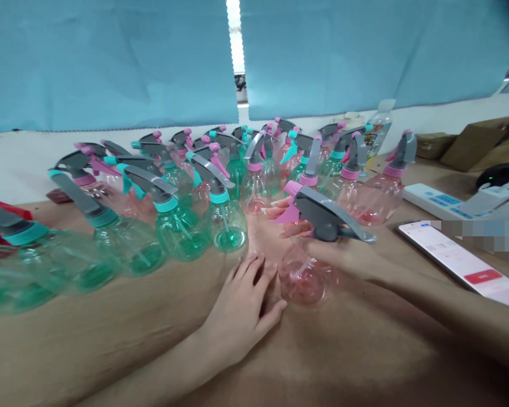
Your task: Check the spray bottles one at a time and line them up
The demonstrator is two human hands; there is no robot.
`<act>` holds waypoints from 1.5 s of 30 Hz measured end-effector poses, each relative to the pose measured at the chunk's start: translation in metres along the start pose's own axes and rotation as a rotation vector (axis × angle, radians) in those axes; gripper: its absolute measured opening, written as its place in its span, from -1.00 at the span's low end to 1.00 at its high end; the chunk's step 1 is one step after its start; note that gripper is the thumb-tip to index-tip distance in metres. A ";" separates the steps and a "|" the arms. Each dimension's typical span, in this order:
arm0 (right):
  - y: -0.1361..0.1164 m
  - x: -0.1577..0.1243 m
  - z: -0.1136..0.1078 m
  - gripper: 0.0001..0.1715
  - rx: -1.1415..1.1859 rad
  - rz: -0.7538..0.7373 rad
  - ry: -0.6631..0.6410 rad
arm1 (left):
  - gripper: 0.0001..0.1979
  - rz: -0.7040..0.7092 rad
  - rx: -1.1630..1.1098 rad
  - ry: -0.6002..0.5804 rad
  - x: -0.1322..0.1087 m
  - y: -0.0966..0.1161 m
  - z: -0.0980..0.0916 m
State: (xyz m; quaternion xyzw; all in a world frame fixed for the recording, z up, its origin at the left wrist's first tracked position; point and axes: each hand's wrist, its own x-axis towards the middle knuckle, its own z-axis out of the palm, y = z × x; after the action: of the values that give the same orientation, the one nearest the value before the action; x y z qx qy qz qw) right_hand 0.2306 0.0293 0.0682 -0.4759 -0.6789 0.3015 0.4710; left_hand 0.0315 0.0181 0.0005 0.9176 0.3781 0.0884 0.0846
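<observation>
A spray bottle with a clear pink body (304, 280), a pink collar and trigger and a grey head stands upright in front of me. My right hand (296, 229) reaches behind its neck, fingers stretched to the left; the thumb and palm are hidden by the bottle. Whether the hand touches it I cannot tell. My left hand (248, 297) lies on the table left of this bottle, fingers apart and holding nothing. Beyond its fingertips stands a green spray bottle (228, 234) with a turquoise collar.
More green spray bottles (182, 237) line the left side, with several pink ones (379, 195) among the group behind. At right lie a phone (458, 257), a white power strip (432, 199) and brown cardboard (470, 144). A clear drink bottle (379, 127) stands by the blue-covered wall.
</observation>
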 end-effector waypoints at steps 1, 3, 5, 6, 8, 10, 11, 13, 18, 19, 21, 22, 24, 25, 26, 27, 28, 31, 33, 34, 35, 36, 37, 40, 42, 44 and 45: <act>0.000 0.000 0.000 -0.76 0.001 -0.005 0.006 | -0.57 0.000 0.003 -0.001 0.000 0.000 0.000; 0.001 0.000 0.000 -0.77 0.005 -0.009 0.010 | -0.57 0.006 0.001 0.007 -0.001 0.000 0.001; 0.001 -0.001 0.000 -0.80 0.003 -0.002 0.004 | -0.57 0.010 -0.004 0.019 -0.001 -0.001 0.002; 0.001 -0.001 0.000 -0.81 0.000 0.002 -0.004 | -0.57 0.011 -0.006 0.022 -0.001 -0.001 0.002; 0.000 0.000 -0.001 -0.78 -0.007 0.006 -0.035 | -0.58 0.008 -0.010 0.026 -0.001 -0.001 0.002; -0.001 0.000 -0.002 -0.72 -0.015 0.009 -0.072 | -0.59 0.005 -0.012 0.026 -0.001 -0.001 0.001; -0.001 0.001 -0.002 -0.69 -0.016 0.013 -0.088 | -0.59 0.005 -0.013 0.027 -0.001 -0.001 0.001; -0.002 0.001 -0.003 -0.67 -0.010 0.018 -0.100 | -0.58 0.007 -0.009 0.026 -0.001 -0.001 0.001; -0.001 0.001 -0.003 -0.65 -0.023 0.019 -0.092 | -0.57 0.016 0.000 0.026 -0.001 -0.002 0.002; 0.000 0.001 -0.003 -0.64 -0.026 0.012 -0.092 | -0.57 0.016 0.001 0.030 -0.001 -0.002 0.003; 0.000 0.002 -0.002 -0.61 -0.011 -0.019 -0.094 | -0.57 0.015 0.002 0.034 -0.001 -0.003 0.003; 0.001 0.002 -0.002 -0.60 0.002 -0.033 -0.099 | -0.57 0.017 0.003 0.035 -0.001 -0.003 0.004; 0.001 0.001 -0.002 -0.57 0.024 -0.050 -0.104 | -0.57 0.020 0.006 0.035 -0.001 -0.003 0.004; 0.001 0.001 -0.002 -0.56 0.028 -0.048 -0.106 | -0.57 0.021 0.008 0.036 -0.001 -0.003 0.004; 0.001 0.000 -0.001 -0.56 0.029 -0.043 -0.106 | -0.57 0.021 0.011 0.039 -0.001 -0.003 0.004; 0.001 0.000 -0.001 -0.57 0.032 -0.041 -0.103 | -0.57 0.021 0.012 0.042 -0.001 -0.003 0.004; 0.001 -0.001 -0.001 -0.58 0.040 -0.041 -0.100 | -0.57 0.021 0.014 0.043 -0.001 -0.002 0.004; 0.001 -0.001 -0.001 -0.58 0.059 -0.033 -0.102 | -0.56 0.022 0.018 0.038 -0.002 -0.002 0.004; 0.002 -0.001 -0.001 -0.55 0.061 -0.031 -0.102 | -0.57 0.020 0.021 0.037 -0.001 -0.002 0.004; 0.003 -0.001 -0.001 -0.54 0.061 -0.037 -0.101 | -0.57 0.020 0.022 0.038 -0.001 -0.002 0.004; 0.004 -0.001 -0.001 -0.52 0.063 -0.046 -0.098 | -0.57 0.019 0.022 0.038 -0.001 -0.002 0.004; 0.004 0.000 -0.001 -0.51 0.066 -0.055 -0.095 | -0.57 0.020 0.021 0.040 -0.002 -0.002 0.004; 0.005 0.000 0.000 -0.51 0.070 -0.062 -0.094 | -0.58 0.021 0.020 0.041 -0.002 -0.002 0.004; 0.005 0.001 0.000 -0.50 0.091 -0.070 -0.109 | -0.58 0.021 0.020 0.044 -0.002 -0.002 0.004; 0.005 0.001 0.001 -0.51 0.100 -0.071 -0.103 | -0.57 0.021 0.022 0.043 -0.002 -0.002 0.004; 0.005 0.002 0.001 -0.51 0.081 -0.062 -0.076 | -0.57 0.022 0.023 0.043 -0.002 -0.002 0.004; 0.005 0.002 0.002 -0.51 0.068 -0.054 -0.067 | -0.57 0.023 0.023 0.045 -0.002 -0.002 0.004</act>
State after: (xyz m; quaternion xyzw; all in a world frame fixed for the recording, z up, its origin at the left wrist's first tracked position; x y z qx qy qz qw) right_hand 0.2309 0.0328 0.0638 -0.4307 -0.6962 0.3274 0.4718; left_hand 0.0296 0.0179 -0.0042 0.9206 0.3705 0.1055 0.0645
